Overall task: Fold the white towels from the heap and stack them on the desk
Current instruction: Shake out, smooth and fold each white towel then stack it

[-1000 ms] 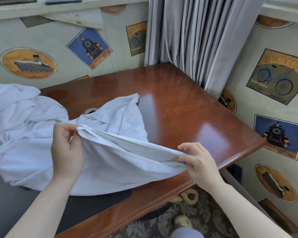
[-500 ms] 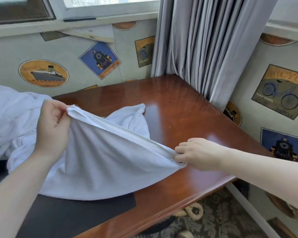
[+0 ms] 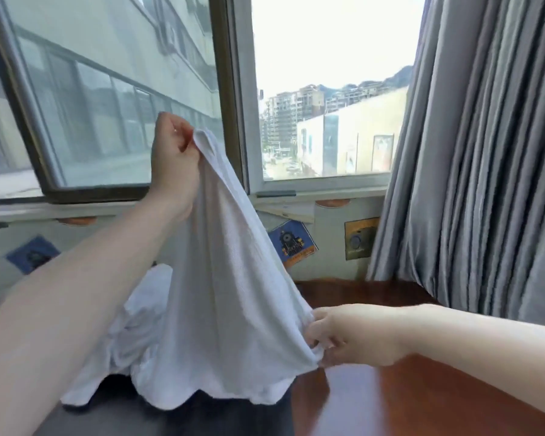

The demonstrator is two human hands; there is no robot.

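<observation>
A white towel (image 3: 230,303) hangs stretched between my two hands above the desk. My left hand (image 3: 173,162) pinches one corner of it high up, in front of the window. My right hand (image 3: 353,335) grips the opposite corner low down, just over the brown wooden desk (image 3: 422,401). The towel's lower hem droops in waves near the desk's dark mat (image 3: 183,420). Behind the towel lies the white heap (image 3: 142,319) of more towels, partly hidden by it.
A grey curtain (image 3: 479,158) hangs at the right, reaching the desk's far corner. A window (image 3: 321,89) with a frame and sill runs along the back. Picture wallpaper (image 3: 293,243) covers the wall below the sill.
My left hand has lifted its towel corner far upward, raising the towel off the desk. My right hand stayed low holding its corner. The view has tilted up toward the window.
</observation>
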